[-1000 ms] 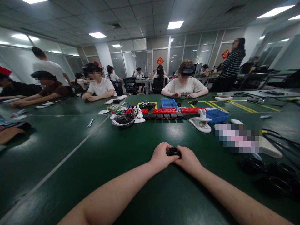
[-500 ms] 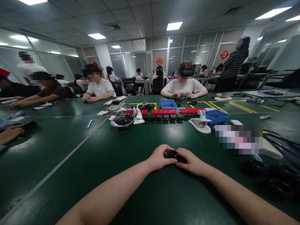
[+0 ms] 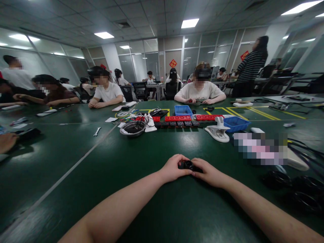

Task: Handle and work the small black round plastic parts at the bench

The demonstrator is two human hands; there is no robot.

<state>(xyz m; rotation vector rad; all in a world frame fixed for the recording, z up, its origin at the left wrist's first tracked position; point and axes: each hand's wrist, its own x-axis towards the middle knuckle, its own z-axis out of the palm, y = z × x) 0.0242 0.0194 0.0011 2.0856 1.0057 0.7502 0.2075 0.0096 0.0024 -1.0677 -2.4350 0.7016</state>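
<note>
Between my two hands is a small black part with a round, ring-like opening (image 3: 188, 165), held low over the green table (image 3: 152, 209). My left hand (image 3: 175, 167) curls round its left side, the thumb at the near edge and the fingers over the far edge. From the other side my right hand (image 3: 208, 171) closes on the same part, its thumb and fingertips near the left thumb. Much of the black part is hidden by my fingers, so its exact kind cannot be made out.
Several round black parts (image 3: 306, 201) lie at the right edge. Further back are a metal bowl (image 3: 133, 134), red power strips (image 3: 178, 118), a white clip stand (image 3: 218, 133) and blue bins (image 3: 236, 125). A wrench (image 3: 97, 131) lies left. Other people sit round the table.
The view has shifted slightly. Both my hands stay closed on the black part in nearly the same place, with only a small shift of the right fingers.
</note>
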